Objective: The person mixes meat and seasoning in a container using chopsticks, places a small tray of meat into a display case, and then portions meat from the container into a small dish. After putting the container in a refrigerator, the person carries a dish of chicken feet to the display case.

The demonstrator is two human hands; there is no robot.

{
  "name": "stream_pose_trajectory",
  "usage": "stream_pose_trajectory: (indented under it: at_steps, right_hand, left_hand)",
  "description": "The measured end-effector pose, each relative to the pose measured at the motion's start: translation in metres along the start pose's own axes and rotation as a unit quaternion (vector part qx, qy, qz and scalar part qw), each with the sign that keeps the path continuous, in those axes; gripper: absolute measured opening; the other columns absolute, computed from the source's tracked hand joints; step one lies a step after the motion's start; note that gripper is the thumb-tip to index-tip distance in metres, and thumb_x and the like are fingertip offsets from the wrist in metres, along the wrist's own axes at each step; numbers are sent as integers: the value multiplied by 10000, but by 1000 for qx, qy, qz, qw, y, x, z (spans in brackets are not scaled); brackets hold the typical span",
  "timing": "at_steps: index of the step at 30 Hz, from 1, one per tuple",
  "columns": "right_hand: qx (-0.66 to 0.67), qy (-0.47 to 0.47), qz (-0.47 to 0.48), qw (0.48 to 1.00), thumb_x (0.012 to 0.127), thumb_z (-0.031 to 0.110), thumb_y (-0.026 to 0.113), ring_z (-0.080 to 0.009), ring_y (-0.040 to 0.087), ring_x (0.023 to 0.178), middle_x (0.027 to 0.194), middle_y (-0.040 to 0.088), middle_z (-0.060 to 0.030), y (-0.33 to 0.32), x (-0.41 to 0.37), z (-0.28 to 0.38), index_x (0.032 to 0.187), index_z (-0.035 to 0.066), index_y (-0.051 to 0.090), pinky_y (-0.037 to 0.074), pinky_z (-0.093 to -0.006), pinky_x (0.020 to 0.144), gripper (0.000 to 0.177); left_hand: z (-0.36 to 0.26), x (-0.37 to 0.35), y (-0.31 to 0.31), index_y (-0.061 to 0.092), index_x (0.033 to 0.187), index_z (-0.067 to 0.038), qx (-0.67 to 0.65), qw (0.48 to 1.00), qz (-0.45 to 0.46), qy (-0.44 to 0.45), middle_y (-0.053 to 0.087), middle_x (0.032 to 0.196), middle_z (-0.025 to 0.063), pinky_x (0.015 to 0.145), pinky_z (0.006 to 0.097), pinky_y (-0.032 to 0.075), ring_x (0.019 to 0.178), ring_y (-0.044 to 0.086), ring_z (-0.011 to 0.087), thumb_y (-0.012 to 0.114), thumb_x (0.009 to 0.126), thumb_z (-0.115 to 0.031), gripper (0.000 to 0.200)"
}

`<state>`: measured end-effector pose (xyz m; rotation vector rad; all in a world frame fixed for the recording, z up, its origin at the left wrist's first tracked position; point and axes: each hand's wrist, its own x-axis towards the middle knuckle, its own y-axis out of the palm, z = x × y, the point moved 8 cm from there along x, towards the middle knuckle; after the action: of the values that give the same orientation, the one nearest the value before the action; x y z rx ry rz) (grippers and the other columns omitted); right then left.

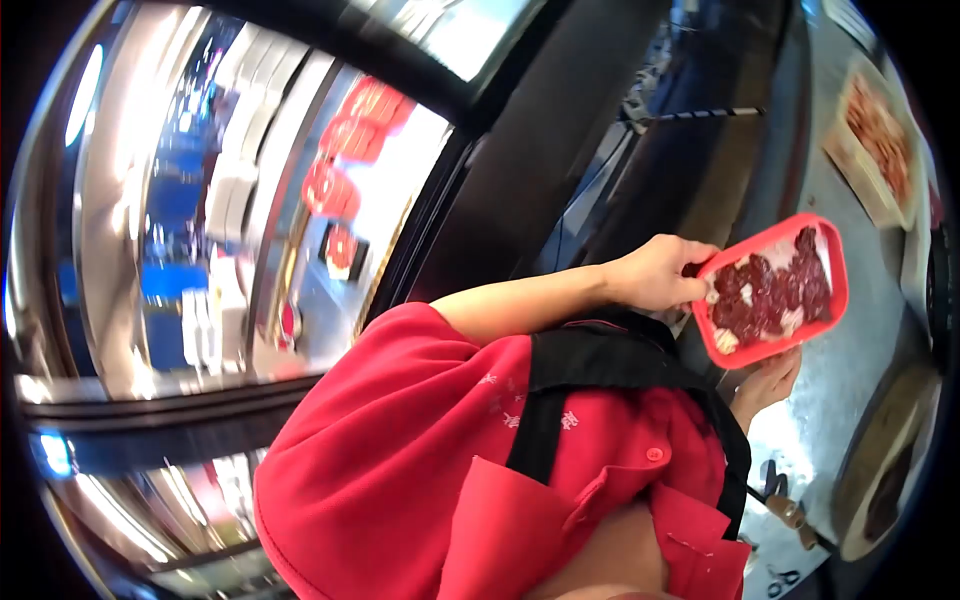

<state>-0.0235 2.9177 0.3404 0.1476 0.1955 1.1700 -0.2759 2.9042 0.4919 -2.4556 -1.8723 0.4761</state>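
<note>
A red plastic tray [842, 272] of dark red raw meat [765, 295], with some pale bits among it, is held tilted in front of my chest. My left hand [660, 272] grips its near end, thumb and fingers closed on the rim. Under the lower side of the tray is my right hand [768, 385], touching it from below. The tray hides part of those fingers.
Beyond the tray runs a metal counter [835, 150]. On it stand a pale tub [862, 185] of orange-pink pieces, a round board or basin [880, 470], a tool with a tan handle [790, 515] and scissors [782, 580]. On the left, a glass-fronted case holds red trays [330, 190].
</note>
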Motion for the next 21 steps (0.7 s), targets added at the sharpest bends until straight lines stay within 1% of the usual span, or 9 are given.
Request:
stream_pose_trajectory:
  at_steps: [4, 5, 6, 8, 9, 11, 14, 16, 21]
  right_hand:
    - [-253, -121, 90, 956, 931, 232, 472, -160, 544, 953, 1059, 584, -76, 11, -54, -1, 1150, -16, 536, 428, -266, 823, 338]
    - [-265, -156, 81, 948, 916, 193, 498, -127, 557, 828, 964, 595, -64, 11, -62, -3, 1137, -9, 541, 451, -247, 742, 303]
    - [-268, -164, 92, 945, 916, 193, 498, -127, 557, 828, 964, 595, -64, 7, -64, -9, 1137, -9, 541, 451, -247, 742, 303]
    - [-230, -81, 116, 963, 908, 188, 509, -84, 521, 672, 833, 579, -35, -1, -70, -30, 1105, -5, 550, 446, -216, 629, 279]
    - [-214, -102, 98, 966, 904, 177, 515, -55, 462, 577, 745, 541, -7, 2, -85, -20, 1070, -2, 555, 416, -191, 549, 247]
    - [-211, -111, 117, 964, 902, 168, 514, -58, 466, 585, 748, 543, -8, 0, -94, -22, 1064, 0, 556, 417, -192, 553, 237]
    - [-209, -120, 137, 961, 898, 149, 515, -61, 467, 592, 748, 541, -6, -7, -93, -31, 1049, 3, 557, 414, -192, 556, 215]
    - [-211, -122, 148, 959, 895, 140, 515, -60, 464, 591, 743, 539, -4, -9, -86, -43, 1040, 4, 557, 411, -192, 554, 204]
    - [-254, -138, 130, 948, 893, 138, 513, -70, 488, 661, 748, 550, -7, -3, -84, -37, 1021, 4, 558, 405, -199, 560, 190]
  left_hand:
    - [40, -151, -19, 519, 1174, 3, -70, 996, -32, -43, 593, 827, 21, 637, 231, 467, 684, 526, 65, 511, 824, -110, 368]
    - [54, -184, -21, 521, 1175, 4, -86, 993, -63, -41, 592, 831, 14, 632, 229, 462, 694, 520, 61, 509, 822, -114, 373]
    - [67, -219, -24, 528, 1168, 5, -106, 988, -96, -62, 591, 838, 8, 633, 222, 460, 705, 520, 60, 515, 829, -129, 365]
    - [91, -284, -31, 572, 1116, -1, -165, 969, -163, -86, 598, 844, 8, 613, 204, 450, 697, 525, 52, 505, 828, -120, 319]
    - [97, -316, -36, 591, 1070, 0, -172, 962, -188, -95, 594, 803, 3, 598, 198, 442, 663, 519, 47, 509, 828, -116, 280]
    - [109, -378, -46, 603, 982, -3, -237, 911, -312, -131, 610, 764, 35, 530, 193, 458, 553, 556, 74, 528, 831, -115, 203]
    - [119, -446, -72, 571, 916, -12, -321, 828, -454, -65, 619, 758, 56, 429, 214, 446, 479, 560, 105, 522, 848, -116, 133]
    - [125, -470, -103, 557, 871, -28, -303, 797, -523, -18, 626, 767, 63, 431, 224, 434, 481, 540, 110, 517, 853, -127, 108]
    - [145, -487, -194, 532, 897, -24, -358, 631, -686, 55, 573, 787, 111, 532, 286, 469, 626, 551, 197, 541, 847, -138, 124]
